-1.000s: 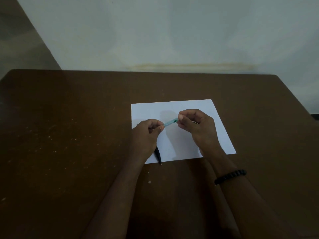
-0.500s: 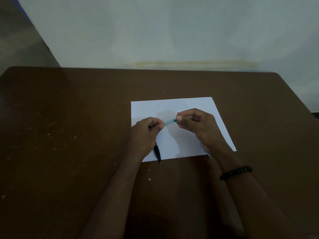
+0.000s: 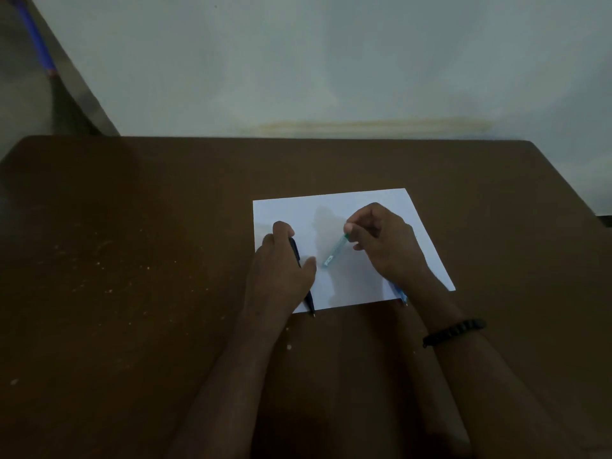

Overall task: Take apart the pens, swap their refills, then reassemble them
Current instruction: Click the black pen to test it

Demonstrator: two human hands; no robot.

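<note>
Two hands work over a white sheet of paper (image 3: 334,207) on a brown table (image 3: 132,260). The right hand (image 3: 384,240) pinches the upper end of a teal pen piece (image 3: 335,252) between thumb and curled fingers; the piece slants down and to the left, its lower end close to the paper. The left hand (image 3: 281,273) lies over a black pen (image 3: 299,270) at the paper's left side, fingers bent round its upper part; the pen's tip pokes out below the hand, just past the paper's near edge. Another bluish pen part (image 3: 400,294) shows beside the right wrist, at the paper's near edge. A dark beaded bracelet (image 3: 453,331) circles the right forearm.
</note>
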